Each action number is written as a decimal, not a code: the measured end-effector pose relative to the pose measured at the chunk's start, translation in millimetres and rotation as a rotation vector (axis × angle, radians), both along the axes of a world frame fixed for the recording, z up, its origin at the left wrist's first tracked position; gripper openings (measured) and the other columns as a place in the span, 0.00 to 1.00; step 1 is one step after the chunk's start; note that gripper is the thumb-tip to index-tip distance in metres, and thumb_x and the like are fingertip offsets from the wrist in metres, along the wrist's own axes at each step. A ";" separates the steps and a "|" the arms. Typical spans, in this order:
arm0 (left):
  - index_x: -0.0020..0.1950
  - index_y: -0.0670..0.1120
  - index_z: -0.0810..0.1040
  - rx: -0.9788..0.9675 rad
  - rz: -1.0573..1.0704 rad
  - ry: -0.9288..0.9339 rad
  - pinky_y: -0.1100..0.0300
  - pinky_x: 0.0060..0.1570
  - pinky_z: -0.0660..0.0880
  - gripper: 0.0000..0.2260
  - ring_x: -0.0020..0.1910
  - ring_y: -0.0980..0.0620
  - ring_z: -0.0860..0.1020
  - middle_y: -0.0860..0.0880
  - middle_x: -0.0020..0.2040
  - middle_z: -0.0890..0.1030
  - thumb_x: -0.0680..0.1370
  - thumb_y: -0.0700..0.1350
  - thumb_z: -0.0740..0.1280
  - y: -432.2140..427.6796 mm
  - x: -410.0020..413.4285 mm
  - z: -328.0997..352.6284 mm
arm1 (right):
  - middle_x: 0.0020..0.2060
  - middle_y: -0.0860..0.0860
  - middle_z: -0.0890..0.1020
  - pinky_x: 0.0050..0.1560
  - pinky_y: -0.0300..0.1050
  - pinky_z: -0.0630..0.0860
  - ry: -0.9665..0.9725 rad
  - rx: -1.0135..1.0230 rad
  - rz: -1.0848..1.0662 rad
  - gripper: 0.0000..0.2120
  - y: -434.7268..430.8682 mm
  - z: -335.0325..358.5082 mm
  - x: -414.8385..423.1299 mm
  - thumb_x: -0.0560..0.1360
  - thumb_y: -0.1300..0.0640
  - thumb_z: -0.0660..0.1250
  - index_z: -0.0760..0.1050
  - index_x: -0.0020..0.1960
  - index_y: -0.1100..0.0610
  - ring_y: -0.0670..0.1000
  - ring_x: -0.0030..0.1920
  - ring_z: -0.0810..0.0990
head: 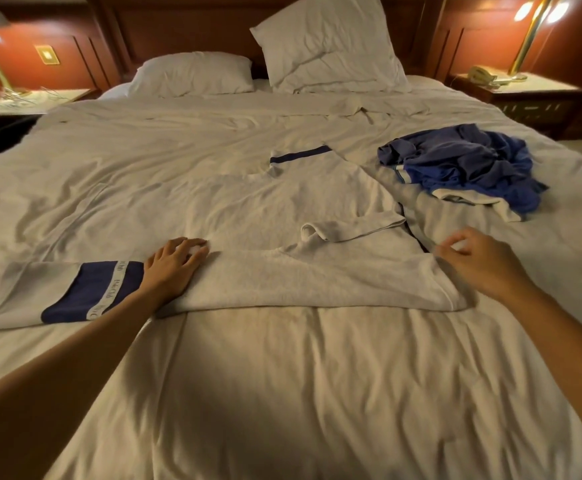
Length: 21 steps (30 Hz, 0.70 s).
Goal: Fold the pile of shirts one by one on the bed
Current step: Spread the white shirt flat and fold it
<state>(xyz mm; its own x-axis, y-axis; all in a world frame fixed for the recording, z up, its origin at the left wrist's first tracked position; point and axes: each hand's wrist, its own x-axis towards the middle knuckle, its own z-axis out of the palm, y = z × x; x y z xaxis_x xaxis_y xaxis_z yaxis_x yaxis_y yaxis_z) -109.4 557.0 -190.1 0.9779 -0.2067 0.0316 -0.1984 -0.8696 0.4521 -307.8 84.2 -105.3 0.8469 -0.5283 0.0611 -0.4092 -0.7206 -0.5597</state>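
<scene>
Lying on the bed, the white shirt is pressed by the flat left hand; at the shirt's other edge, the blurred right hand's grasp cannot be told.

Two bare hands and forearms, seen from above.

Left hand and right hand uncovered, with left forearm and right forearm bare from wrist to the frame's edge. Slim wrists, long fingers. Fingertips of the left hand smeared by blur, nails too soft to make out. Right hand blurred as well, knuckles and fingers soft-edged. Lower stretch of the left forearm dimmed by shadow, right forearm more evenly lit.
</scene>
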 end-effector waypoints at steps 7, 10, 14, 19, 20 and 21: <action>0.65 0.58 0.76 -0.236 -0.274 -0.175 0.50 0.70 0.62 0.18 0.68 0.49 0.69 0.51 0.68 0.72 0.77 0.61 0.69 -124.8 -6.6 28.0 | 0.71 0.51 0.69 0.71 0.53 0.63 0.009 -0.070 0.417 0.29 20.3 -23.7 88.4 0.73 0.42 0.72 0.68 0.72 0.40 0.54 0.70 0.67; 0.67 0.61 0.75 -0.255 -0.512 -0.092 0.53 0.67 0.68 0.22 0.65 0.51 0.70 0.53 0.67 0.71 0.74 0.60 0.73 -179.5 -4.8 35.8 | 0.77 0.45 0.58 0.72 0.52 0.48 0.121 -0.237 0.494 0.29 14.1 -33.1 114.5 0.71 0.36 0.71 0.68 0.70 0.32 0.51 0.76 0.52; 0.60 0.55 0.82 -0.162 -0.616 -0.152 0.52 0.59 0.73 0.17 0.56 0.51 0.75 0.53 0.58 0.77 0.72 0.57 0.75 -210.2 16.4 30.0 | 0.65 0.41 0.72 0.58 0.44 0.51 -0.018 -0.303 0.530 0.17 4.9 -40.9 140.1 0.68 0.39 0.75 0.81 0.55 0.39 0.47 0.71 0.60; 0.48 0.44 0.83 -0.418 -0.342 0.032 0.63 0.40 0.72 0.10 0.41 0.55 0.77 0.52 0.42 0.80 0.77 0.51 0.72 -219.8 46.1 41.8 | 0.36 0.51 0.80 0.45 0.48 0.71 -0.242 -0.087 0.518 0.10 -1.3 -36.9 175.1 0.73 0.49 0.75 0.80 0.41 0.55 0.50 0.40 0.77; 0.44 0.45 0.83 -0.488 -0.302 0.063 0.63 0.38 0.70 0.10 0.37 0.58 0.75 0.54 0.38 0.79 0.78 0.52 0.71 -219.7 53.0 47.4 | 0.33 0.55 0.77 0.40 0.47 0.69 -0.272 -0.019 0.509 0.14 -1.2 -32.7 181.5 0.74 0.47 0.73 0.78 0.40 0.58 0.48 0.35 0.73; 0.41 0.46 0.82 -0.529 -0.280 0.067 0.64 0.39 0.69 0.11 0.35 0.61 0.73 0.55 0.36 0.78 0.78 0.52 0.71 -218.9 58.4 55.2 | 0.32 0.57 0.75 0.37 0.46 0.67 -0.294 0.019 0.498 0.17 -0.3 -27.6 187.6 0.76 0.46 0.71 0.77 0.41 0.61 0.48 0.33 0.70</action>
